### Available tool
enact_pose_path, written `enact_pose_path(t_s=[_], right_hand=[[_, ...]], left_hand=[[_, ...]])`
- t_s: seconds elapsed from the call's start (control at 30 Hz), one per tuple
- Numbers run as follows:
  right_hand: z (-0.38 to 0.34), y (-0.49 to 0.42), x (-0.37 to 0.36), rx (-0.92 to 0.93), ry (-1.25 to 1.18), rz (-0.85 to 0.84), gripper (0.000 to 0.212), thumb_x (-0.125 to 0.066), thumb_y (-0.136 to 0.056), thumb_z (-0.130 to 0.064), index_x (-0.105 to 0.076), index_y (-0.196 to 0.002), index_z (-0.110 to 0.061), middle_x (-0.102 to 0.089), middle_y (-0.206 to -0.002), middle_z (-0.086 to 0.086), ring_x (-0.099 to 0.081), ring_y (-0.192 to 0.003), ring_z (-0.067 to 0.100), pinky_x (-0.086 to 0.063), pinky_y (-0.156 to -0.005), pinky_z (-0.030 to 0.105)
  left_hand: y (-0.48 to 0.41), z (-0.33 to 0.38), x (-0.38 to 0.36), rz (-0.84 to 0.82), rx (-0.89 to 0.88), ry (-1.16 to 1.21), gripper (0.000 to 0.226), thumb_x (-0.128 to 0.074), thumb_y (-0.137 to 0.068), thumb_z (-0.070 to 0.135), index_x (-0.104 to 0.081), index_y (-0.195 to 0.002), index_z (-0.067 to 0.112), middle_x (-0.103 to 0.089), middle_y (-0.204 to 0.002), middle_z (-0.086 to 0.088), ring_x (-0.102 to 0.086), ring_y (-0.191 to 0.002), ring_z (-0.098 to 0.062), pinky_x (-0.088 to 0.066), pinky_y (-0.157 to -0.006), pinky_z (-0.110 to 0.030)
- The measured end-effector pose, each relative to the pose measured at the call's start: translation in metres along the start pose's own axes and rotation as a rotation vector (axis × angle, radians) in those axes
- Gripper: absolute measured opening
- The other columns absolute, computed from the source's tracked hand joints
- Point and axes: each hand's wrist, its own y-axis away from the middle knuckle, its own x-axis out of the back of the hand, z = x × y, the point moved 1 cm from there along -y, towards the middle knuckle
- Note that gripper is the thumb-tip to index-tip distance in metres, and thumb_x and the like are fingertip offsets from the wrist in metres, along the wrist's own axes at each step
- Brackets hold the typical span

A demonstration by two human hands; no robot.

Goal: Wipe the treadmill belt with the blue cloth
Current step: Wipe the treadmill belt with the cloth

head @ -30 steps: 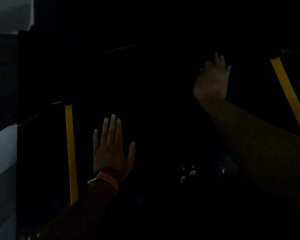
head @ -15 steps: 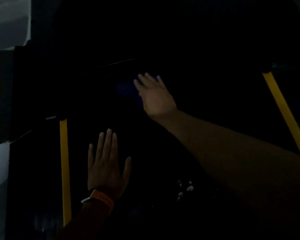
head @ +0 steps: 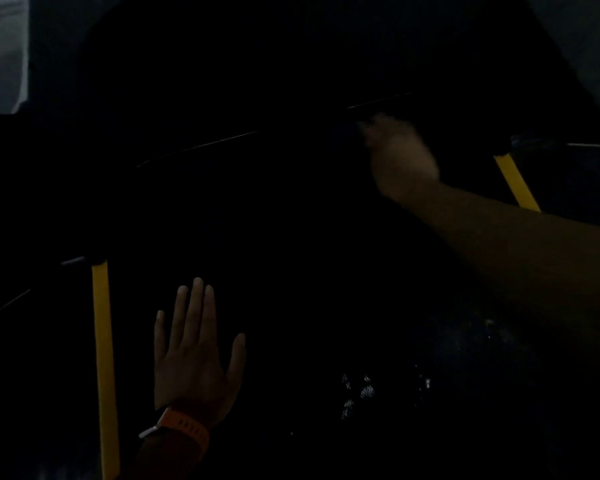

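L grip (head: 194,351) flat, palm down; R grip (head: 402,157) far fwd, arm straight (blurred).

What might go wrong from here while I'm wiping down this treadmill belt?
The belt is almost black in this dim light, so missed patches would be hard to spot. Your left hand lies flat on it; if the belt rolls, that hand may slide. Your right hand, blurred, is far forward by the front edge and might get pinched there.
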Motion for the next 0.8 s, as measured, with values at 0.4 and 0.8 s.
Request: enact_pose_path(t_s=[0.4, 0.8], right_hand=[[0.05, 0.042, 0.015, -0.163, -0.074, 0.038, 0.046, -0.044, -0.095, -0.004, -0.049, -0.14, -0.002, -0.041, -0.151, 0.02, -0.036, -0.141, 0.035, -0.029, -0.115, 0.044], [0.058, 0.09, 0.017, -0.341, -0.143, 0.112, 0.033, -0.048, -0.094, -0.002, -0.058, -0.125, 0.002, -0.054, -0.136, 0.024, -0.05, -0.127, 0.04, -0.041, -0.103, 0.048]], left_hand=[[0.0, 0.001, -0.001, -0.006, -0.002, -0.033, 0.081, -0.015, -0.101, 0.062, -0.02, -0.16, 0.007, -0.014, -0.17, -0.011, -0.01, -0.157, -0.027, -0.008, -0.126, -0.052], [0.001, -0.001, -0.004, 0.003, 0.004, -0.031, 0.078, -0.024, -0.099, 0.057, -0.016, -0.161, 0.009, -0.01, -0.17, -0.008, -0.006, -0.158, -0.024, -0.008, -0.126, -0.054]])
